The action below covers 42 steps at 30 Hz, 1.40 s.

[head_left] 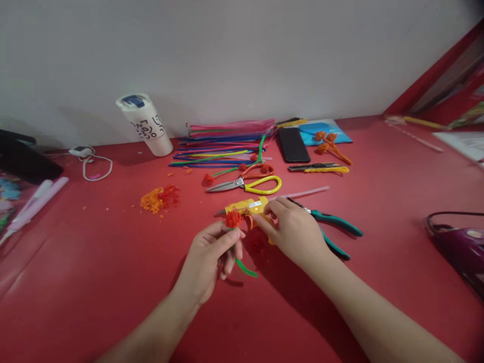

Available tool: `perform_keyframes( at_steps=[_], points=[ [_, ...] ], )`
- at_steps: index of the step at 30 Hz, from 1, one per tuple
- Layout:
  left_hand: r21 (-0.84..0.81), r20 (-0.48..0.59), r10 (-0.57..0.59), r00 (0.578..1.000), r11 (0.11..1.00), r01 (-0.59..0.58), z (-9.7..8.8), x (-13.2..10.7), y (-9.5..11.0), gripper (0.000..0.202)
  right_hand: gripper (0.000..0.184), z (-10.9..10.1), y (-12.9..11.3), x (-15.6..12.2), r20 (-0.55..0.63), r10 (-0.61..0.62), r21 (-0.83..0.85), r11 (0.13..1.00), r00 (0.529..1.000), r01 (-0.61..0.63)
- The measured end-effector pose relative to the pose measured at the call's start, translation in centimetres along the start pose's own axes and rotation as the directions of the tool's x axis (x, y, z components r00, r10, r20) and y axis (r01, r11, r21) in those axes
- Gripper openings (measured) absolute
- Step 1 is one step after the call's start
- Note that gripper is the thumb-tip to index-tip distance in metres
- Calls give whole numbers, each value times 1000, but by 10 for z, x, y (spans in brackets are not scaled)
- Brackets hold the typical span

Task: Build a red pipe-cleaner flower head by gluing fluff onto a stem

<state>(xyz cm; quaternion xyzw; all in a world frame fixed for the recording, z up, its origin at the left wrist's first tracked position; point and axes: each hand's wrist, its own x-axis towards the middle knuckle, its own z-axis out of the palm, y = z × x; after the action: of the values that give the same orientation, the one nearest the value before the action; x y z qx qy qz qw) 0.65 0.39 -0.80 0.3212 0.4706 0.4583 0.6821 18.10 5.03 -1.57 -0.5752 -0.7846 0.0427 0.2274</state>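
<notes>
My left hand (214,252) pinches a small red fuzzy flower (233,219) just below its head, with its green pipe-cleaner stem (246,268) sticking out beneath the fingers. Curled over the back of a yellow hot glue gun (242,207) is my right hand (289,227); the gun lies on the red table, nozzle pointing left. A pale glue stick (306,193) runs out behind it. Partly behind my right hand lie pliers with teal handles (336,220). Scissors (245,185) with orange and yellow handles rest beyond the glue gun. Red fuzz lies between my hands.
Orange and red clippings (153,200) are heaped at left. Along the wall stand or lie a white tumbler (151,126), pipe cleaners (227,136), a black phone (294,144), a yellow cutter knife (325,168) and an orange flower sprig (329,143). A purple appliance (463,247) sits far right.
</notes>
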Motion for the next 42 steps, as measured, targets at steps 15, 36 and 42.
perform_keyframes(
  at_steps=[15,36,42],
  points=[
    [-320,84,-89,992,941,112,-2,0,12,15,26,2,12,11,67,284,399,871,956,-287],
    [-559,99,-117,988,815,153,-11,2,22,24,12,-34,-25,-18,78,114,772,621,990,-133],
    [-679,219,-79,973,703,210,-14,-1,23,27,11,-33,-17,-20,70,63,753,651,996,-94]
  ],
)
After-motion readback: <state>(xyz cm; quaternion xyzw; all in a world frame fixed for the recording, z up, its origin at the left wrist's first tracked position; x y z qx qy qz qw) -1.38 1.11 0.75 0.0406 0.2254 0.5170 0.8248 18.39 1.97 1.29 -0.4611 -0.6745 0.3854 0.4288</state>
